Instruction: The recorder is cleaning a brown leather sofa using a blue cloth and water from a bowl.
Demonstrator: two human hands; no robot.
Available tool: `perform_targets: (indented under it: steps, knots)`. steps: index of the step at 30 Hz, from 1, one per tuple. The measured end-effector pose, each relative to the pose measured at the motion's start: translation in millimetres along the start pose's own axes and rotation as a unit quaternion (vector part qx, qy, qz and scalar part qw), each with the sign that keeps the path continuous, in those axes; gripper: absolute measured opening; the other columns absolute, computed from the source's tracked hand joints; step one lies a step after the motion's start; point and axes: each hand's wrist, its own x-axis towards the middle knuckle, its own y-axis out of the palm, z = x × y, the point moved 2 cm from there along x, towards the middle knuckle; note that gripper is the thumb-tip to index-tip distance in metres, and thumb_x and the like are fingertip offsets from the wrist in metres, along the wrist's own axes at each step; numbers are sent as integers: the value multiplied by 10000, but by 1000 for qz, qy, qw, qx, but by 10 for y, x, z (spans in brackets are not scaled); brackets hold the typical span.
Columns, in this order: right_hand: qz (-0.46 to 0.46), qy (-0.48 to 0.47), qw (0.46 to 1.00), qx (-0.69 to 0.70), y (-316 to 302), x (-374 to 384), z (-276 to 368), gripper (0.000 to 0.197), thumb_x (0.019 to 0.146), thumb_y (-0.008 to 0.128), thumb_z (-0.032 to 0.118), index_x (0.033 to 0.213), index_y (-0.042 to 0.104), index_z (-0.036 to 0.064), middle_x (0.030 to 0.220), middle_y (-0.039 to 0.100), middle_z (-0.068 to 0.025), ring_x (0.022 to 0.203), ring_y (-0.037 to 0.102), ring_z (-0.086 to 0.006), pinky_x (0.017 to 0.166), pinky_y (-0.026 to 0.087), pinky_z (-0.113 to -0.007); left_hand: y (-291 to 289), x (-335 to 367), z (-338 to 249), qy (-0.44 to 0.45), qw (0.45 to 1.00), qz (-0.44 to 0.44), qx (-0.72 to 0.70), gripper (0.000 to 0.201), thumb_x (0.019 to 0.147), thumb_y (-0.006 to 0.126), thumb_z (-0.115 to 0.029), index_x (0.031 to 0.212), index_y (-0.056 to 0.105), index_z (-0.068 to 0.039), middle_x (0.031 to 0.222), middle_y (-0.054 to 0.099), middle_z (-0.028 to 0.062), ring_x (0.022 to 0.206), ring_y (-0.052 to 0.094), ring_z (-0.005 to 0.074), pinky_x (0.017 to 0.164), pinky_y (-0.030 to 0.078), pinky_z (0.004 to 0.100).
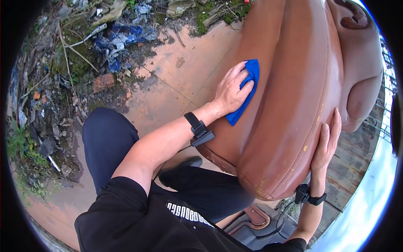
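A large brown leather seat (289, 105), seemingly an armchair or sofa, fills the right half of the head view, tilted, with scuffed seams and worn spots at its lower edge. My left hand (232, 90) presses a blue cloth (252, 69) against its left face. The fingers are bent over the cloth, and one end hangs down below the palm. On the seat's right side my right hand (327, 145) lies flat against the leather, fingers stretched out and holding nothing. Each wrist wears a black strap with a small device.
Rubble with sticks, a broken brick (103, 82) and crumpled blue plastic (117, 44) lies at the far left. Dirty reddish floor tiles (168, 90) border it. Below the seat is a dark padded piece with brown trim (257, 219). Weathered grey boards or sheeting (350, 168) stretch along the right.
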Motion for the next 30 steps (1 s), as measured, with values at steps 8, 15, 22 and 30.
perform_targets:
  steps: [8, 15, 22, 30]
  knots:
    - [3, 18, 999, 47, 20, -22, 26, 586, 1078, 441, 288, 1577, 381, -13, 1639, 373, -178, 1529, 323, -315, 1266, 206, -432, -51, -378, -530, 50, 999, 2, -14, 368, 816, 687, -186, 1129, 681, 6, 1277, 614, 211, 1286, 544, 442, 1121, 413, 537]
    - [5, 36, 998, 50, -21, -21, 50, 657, 1069, 432, 386, 1594, 352, -2, 1638, 363, -189, 1523, 329, -332, 1264, 209, -452, 19, -28, -408, 69, 997, 32, 3, 272, 874, 668, -175, 1065, 657, 18, 1298, 584, 248, 1364, 479, 481, 1119, 401, 577]
    - [3, 30, 999, 34, 55, -3, 41, 725, 1064, 405, 467, 1589, 330, -28, 1624, 365, -209, 1515, 331, -346, 1257, 221, -472, 553, 1238, 90, 38, 997, -30, 65, 311, 929, 598, -289, 1066, 666, -19, 1383, 566, 238, 1342, 492, 440, 1111, 421, 530]
    - [1, 16, 1000, -16, 17, 40, 52, 753, 1030, 465, 452, 1569, 338, -60, 1613, 352, -249, 1527, 292, -384, 1258, 204, -494, 891, 2185, 361, 16, 998, 13, 52, 405, 931, 535, -359, 1205, 733, -135, 1488, 549, 104, 1357, 490, 384, 1102, 451, 523]
